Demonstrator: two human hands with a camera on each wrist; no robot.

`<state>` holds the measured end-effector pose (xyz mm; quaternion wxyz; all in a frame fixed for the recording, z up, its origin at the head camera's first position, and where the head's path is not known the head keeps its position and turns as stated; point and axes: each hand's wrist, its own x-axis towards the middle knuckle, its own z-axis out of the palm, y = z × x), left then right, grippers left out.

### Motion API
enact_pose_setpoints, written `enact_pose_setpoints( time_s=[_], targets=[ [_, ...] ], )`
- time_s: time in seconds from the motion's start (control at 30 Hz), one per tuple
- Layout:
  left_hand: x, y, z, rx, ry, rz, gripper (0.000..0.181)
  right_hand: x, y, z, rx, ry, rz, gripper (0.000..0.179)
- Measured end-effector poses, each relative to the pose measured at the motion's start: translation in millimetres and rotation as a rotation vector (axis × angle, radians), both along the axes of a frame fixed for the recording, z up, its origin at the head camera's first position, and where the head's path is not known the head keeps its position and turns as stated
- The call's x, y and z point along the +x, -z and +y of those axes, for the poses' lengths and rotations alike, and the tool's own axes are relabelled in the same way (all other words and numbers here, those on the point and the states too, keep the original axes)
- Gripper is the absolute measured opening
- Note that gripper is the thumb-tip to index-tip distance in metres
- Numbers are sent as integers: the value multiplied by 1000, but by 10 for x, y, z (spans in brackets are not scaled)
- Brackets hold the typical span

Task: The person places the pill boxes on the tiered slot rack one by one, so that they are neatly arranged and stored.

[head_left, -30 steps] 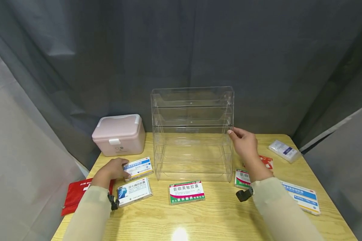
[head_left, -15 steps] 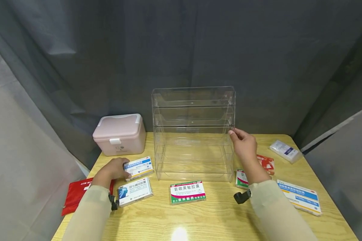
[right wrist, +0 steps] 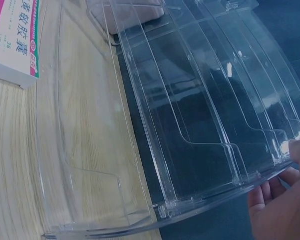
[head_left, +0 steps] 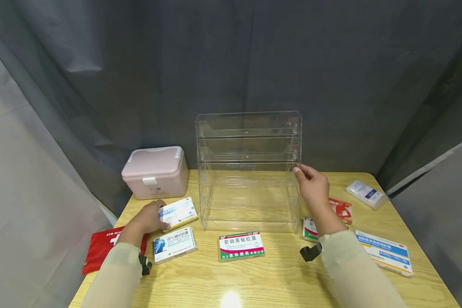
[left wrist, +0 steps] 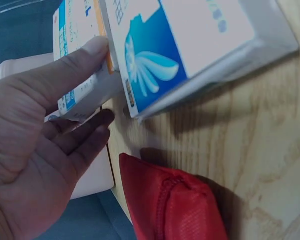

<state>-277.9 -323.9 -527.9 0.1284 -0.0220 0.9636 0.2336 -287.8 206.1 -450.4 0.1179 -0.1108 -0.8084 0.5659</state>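
Observation:
My left hand [head_left: 149,217] grips the left end of a blue-and-white medicine box [head_left: 178,211], thumb on its near side in the left wrist view. That box is slightly tilted. Just in front of it lies a white medicine box with a blue head picture [head_left: 175,245]. A clear tiered acrylic rack [head_left: 250,226] stands upright at the middle of the table. My right hand [head_left: 315,186] pinches the rack's right side wall between thumb and fingers. In front of the rack lies a green-and-white capsule box [head_left: 241,246].
A pink lidded case [head_left: 155,173] stands back left, and a red first-aid pouch [head_left: 100,248] lies by my left forearm. Right of the rack are another green box [head_left: 309,229], a red packet [head_left: 341,209], a blue-and-white box [head_left: 385,252] and a clear plastic pack [head_left: 365,193].
The blue-and-white box in my left hand has tipped and risen slightly at its right end. My right hand keeps its hold on the rack. The whole view has shifted a little.

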Motion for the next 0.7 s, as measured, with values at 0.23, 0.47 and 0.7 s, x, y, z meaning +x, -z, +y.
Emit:
enact_pose_setpoints(
  time_s=[0.23,0.47,0.7],
  targets=[
    [17,-37,-45,48,-23,104,49,-8,2,6,6,-2,-19,54],
    [56,-69,-137,137,-15,208,23,5,18,6,1,6,-12,53],
    [192,-208,-203,187,-63,214,22,3,27,8,-19,-3,-19,54]
  ],
)
